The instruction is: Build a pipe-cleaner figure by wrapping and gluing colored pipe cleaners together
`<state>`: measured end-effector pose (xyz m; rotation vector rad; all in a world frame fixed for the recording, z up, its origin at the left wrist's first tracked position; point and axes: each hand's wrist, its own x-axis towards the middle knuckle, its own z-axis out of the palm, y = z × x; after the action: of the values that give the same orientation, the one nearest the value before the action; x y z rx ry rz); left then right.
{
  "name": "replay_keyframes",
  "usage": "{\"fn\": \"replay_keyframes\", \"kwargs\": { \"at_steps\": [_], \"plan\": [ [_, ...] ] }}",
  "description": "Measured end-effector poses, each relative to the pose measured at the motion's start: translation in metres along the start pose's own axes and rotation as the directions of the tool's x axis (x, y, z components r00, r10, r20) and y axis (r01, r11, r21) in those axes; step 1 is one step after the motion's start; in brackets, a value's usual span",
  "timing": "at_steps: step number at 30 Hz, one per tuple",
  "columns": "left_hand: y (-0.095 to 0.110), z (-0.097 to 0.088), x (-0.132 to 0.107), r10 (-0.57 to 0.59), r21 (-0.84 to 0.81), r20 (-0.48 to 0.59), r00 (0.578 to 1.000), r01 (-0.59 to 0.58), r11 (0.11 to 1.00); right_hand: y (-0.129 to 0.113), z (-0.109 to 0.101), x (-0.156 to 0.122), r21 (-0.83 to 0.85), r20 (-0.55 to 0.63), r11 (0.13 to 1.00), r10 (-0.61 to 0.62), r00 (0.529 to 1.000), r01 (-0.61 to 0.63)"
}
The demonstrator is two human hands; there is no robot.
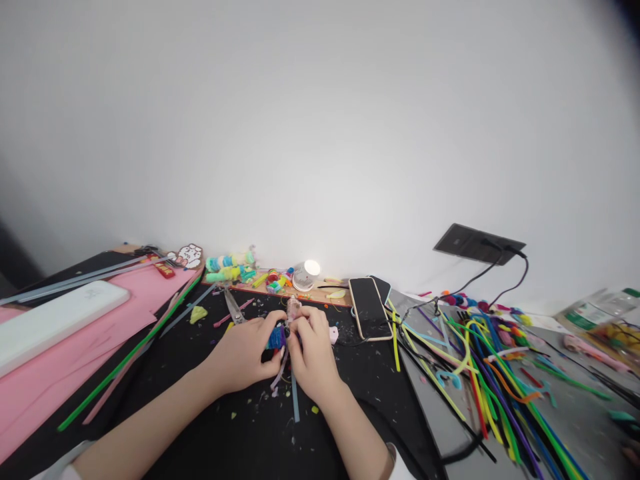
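Over the black mat, my left hand (243, 355) curls its thumb and fingers around a blue pipe-cleaner piece (275, 339), a fuzzy coiled bundle with a darker purple end. My right hand (315, 353) meets it from the other side, fingertips closed together at that end; exactly what they pinch is hidden. A pale lilac strip (281, 371) hangs below the fingertips. Under the right hand, a translucent bluish stick (295, 401) points towards me. Just beyond the fingers shows a pinkish object (293, 308), partly covered. Scissors (233, 308) lie behind my left hand.
A phone (370, 308) lies right of my hands, near a lit round lamp (305, 275). Many coloured pipe cleaners (500, 380) spread over the grey surface at right. Pink sheets (135, 327) and a white power-bank-like block (60, 325) lie left. Cables hang from a wall socket (477, 245).
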<state>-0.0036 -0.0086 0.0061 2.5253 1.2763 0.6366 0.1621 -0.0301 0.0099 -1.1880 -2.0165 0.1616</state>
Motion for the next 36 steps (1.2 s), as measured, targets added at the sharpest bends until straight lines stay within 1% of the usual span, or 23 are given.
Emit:
{"fn": "replay_keyframes", "kwargs": {
  "at_steps": [4, 7, 10, 13, 16, 19, 23, 26, 28, 30, 32, 34, 36],
  "plan": [
    [0.002, -0.003, 0.000, -0.026, 0.000, 0.014, 1.000, 0.026, 1.000, 0.003, 0.001, -0.001, 0.088, -0.040, 0.996, 0.029, 0.999, -0.026],
    [0.004, -0.004, 0.000, -0.046, -0.021, 0.020, 0.999, 0.047, 0.999, 0.006, 0.001, -0.001, 0.144, -0.113, 0.989, 0.054, 0.992, -0.037],
    [0.005, -0.008, 0.000, -0.074, -0.036, 0.019, 0.997, 0.075, 0.997, 0.010, 0.001, 0.000, 0.178, -0.216, 0.983, 0.088, 0.972, -0.050],
    [0.007, -0.012, 0.001, -0.127, -0.040, 0.032, 0.991, 0.128, 0.991, 0.018, 0.002, 0.001, 0.213, -0.288, 0.971, 0.173, 0.942, -0.114],
    [0.005, -0.014, 0.002, -0.195, -0.062, 0.025, 0.980, 0.196, 0.979, 0.026, 0.004, 0.001, 0.270, -0.288, 0.938, 0.292, 0.912, -0.216],
    [0.000, -0.012, 0.002, -0.251, -0.087, -0.001, 0.968, 0.250, 0.964, 0.034, 0.005, 0.000, 0.321, -0.267, 0.904, 0.371, 0.890, -0.281],
    [-0.007, -0.008, 0.002, -0.304, -0.152, -0.059, 0.951, 0.293, 0.944, 0.040, 0.004, 0.002, 0.327, -0.309, 0.892, 0.413, 0.857, -0.312],
    [-0.012, -0.005, 0.002, -0.340, -0.274, -0.081, 0.937, 0.307, 0.911, 0.043, 0.001, 0.004, 0.257, -0.353, 0.905, 0.414, 0.839, -0.338],
    [-0.014, -0.002, 0.002, -0.331, -0.412, -0.089, 0.939, 0.268, 0.871, 0.046, -0.002, 0.005, 0.175, -0.374, 0.919, 0.393, 0.840, -0.352],
    [-0.017, 0.001, 0.002, -0.305, -0.569, -0.102, 0.947, 0.196, 0.798, 0.049, -0.004, 0.005, 0.103, -0.362, 0.923, 0.381, 0.851, -0.370],
    [-0.018, 0.004, 0.003, -0.296, -0.702, -0.106, 0.949, 0.140, 0.699, 0.051, -0.005, 0.005, 0.055, -0.318, 0.914, 0.398, 0.861, -0.402],
    [-0.019, 0.008, 0.003, -0.307, -0.797, -0.083, 0.948, 0.122, 0.591, 0.054, -0.005, 0.004, 0.028, -0.288, 0.903, 0.418, 0.862, -0.429],
    [-0.021, 0.012, 0.004, -0.314, -0.864, -0.046, 0.948, 0.120, 0.490, 0.055, -0.005, 0.004, 0.005, -0.295, 0.916, 0.385, 0.875, -0.401]
  ]
}}
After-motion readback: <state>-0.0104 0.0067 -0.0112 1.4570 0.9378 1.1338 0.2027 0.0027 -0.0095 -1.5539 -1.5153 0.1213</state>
